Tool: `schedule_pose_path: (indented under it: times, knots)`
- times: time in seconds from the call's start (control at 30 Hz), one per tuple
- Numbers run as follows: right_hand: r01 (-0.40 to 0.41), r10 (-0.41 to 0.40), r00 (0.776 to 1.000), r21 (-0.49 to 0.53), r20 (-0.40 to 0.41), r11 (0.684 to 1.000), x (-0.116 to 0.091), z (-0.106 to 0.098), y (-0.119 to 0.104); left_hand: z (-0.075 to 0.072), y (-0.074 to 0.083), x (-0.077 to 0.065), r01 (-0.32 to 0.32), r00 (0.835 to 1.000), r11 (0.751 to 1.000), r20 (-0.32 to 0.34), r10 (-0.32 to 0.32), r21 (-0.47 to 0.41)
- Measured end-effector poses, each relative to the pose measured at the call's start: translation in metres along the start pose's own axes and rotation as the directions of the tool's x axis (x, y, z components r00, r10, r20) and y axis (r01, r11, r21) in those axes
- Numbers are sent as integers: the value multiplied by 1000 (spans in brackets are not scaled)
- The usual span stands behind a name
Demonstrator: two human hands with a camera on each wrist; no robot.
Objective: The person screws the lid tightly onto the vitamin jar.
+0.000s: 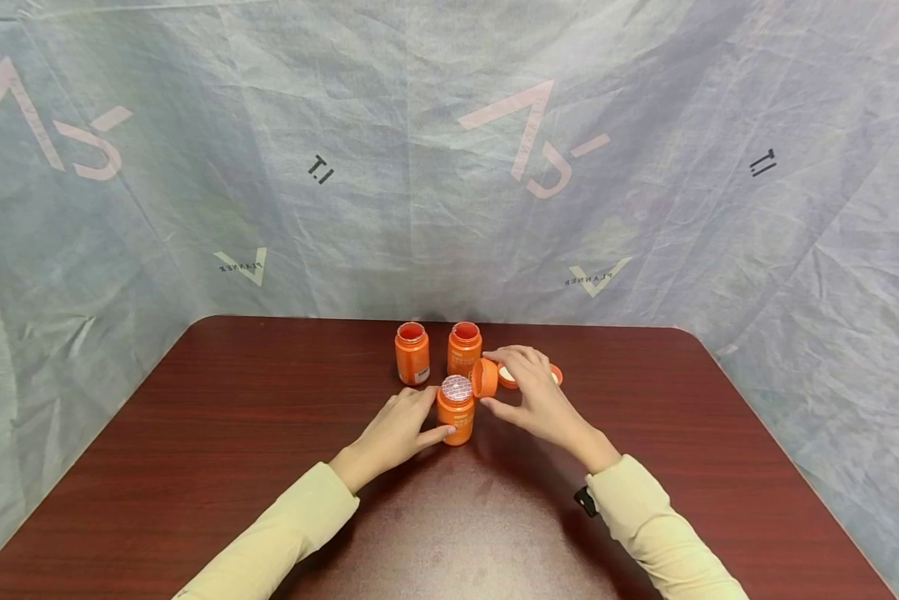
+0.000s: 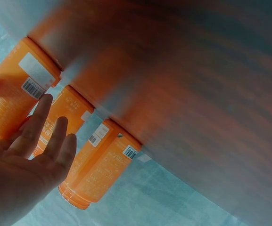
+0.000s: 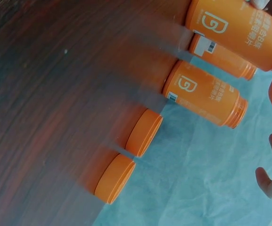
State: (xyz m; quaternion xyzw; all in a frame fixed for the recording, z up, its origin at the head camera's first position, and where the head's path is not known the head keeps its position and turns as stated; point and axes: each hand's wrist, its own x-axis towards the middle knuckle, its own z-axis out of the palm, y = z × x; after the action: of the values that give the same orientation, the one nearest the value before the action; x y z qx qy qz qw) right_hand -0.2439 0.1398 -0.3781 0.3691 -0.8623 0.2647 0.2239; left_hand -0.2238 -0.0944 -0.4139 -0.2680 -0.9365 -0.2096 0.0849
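Here, cap point(image 1: 485, 379) between right fingers point(image 1: 506, 358)

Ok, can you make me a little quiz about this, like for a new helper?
1. How many caps lie on the table?
2. True or false: the right hand holds a cap.
3. What covers the mouth of the front bottle? A: nothing. B: a printed seal. C: a cap.

Key: 1. Two. 2. True. 3. B.
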Motion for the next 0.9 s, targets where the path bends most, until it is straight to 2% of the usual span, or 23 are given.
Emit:
schedule_pose_path:
  times: [0.53, 0.77, 0.9]
  knots:
    - [37, -38, 999, 45, 26, 998, 4, 2, 0, 1, -2, 0, -6, 1000, 1000, 17, 6, -3]
    - [-16, 14, 1000, 79, 22, 997, 4, 4, -3, 1, -2, 0, -8, 1000, 1000, 15, 8, -1]
    - [-19, 18, 1000, 97, 11, 995, 5, 5, -5, 1, -2, 0, -6, 1000, 1000, 12, 6, 4]
